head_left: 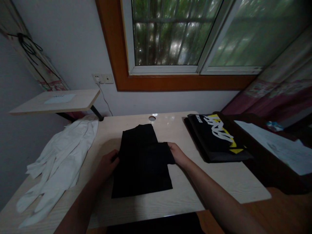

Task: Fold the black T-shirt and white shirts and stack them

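A black T-shirt, partly folded, lies on the light wood table in front of me. A short sleeve-like flap sticks out on its right side. My right hand pinches the outer edge of that flap, its fingertips partly hidden by the cloth. On the opposite side, my left hand has its fingers curled at the shirt's left edge, thumb and fingers closed on the fabric. The cloth is so dark that its inner folds are hard to make out.
Folded black garments with a white and yellow print are stacked at the table's right. White cloth lies crumpled along the left, beneath a raised shelf. A round cable hole sits near the back edge. Papers lie beyond the right side.
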Demonstrator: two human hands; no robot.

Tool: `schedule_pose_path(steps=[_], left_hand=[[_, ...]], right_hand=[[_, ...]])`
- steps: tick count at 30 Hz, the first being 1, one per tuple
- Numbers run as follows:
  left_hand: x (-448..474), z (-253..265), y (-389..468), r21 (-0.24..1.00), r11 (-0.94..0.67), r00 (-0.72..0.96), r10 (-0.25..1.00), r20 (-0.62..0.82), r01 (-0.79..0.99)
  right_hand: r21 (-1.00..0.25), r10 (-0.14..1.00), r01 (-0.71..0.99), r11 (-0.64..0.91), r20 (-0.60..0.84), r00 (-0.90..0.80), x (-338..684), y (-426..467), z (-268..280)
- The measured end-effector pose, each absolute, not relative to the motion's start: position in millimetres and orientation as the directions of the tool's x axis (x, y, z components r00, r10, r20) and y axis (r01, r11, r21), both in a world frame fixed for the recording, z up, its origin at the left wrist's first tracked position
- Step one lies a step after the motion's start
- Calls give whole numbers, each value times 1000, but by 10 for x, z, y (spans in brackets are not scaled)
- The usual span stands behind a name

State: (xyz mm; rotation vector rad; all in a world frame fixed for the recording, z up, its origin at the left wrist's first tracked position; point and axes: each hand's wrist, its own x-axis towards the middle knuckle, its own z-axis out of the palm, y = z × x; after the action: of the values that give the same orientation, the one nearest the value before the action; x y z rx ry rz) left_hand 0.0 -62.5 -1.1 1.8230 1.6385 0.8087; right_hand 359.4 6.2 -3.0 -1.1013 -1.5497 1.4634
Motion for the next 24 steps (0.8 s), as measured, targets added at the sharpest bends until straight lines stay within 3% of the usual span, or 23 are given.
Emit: schedule_pose_path(steps=[3,6,9,12,15,18,21,24], left_hand=[[21,-26,-617,691,-233,108,970,220,684],[35,-19,-640,563,-427,251,897,364,708],[48,5,-655,462,-532,369,839,399,710],[42,17,-656,493,-569,409,820,400,658],[24,14,-673,642,-442,304,897,321,626],[32,19,-694,766,-205,68,976,207,609],[70,35,-670,790,-56,-115,981,159,611],[106,31,-607,802,-9,-163,978,133,598]], right_hand=[[-978,939,153,139,82,-333,3557,93,-34],[-926,905,201,321,237,-354,3565,119,-35],[-857,836,214,469,353,-420,3611,130,-32],[-822,776,203,533,379,-503,3657,134,-12],[-873,785,163,460,314,-534,3663,121,8],[-971,891,111,213,146,-430,3617,85,-10],[-998,952,56,22,4,-306,3550,61,-63],[-999,968,44,-16,-26,-249,3503,76,-111]])
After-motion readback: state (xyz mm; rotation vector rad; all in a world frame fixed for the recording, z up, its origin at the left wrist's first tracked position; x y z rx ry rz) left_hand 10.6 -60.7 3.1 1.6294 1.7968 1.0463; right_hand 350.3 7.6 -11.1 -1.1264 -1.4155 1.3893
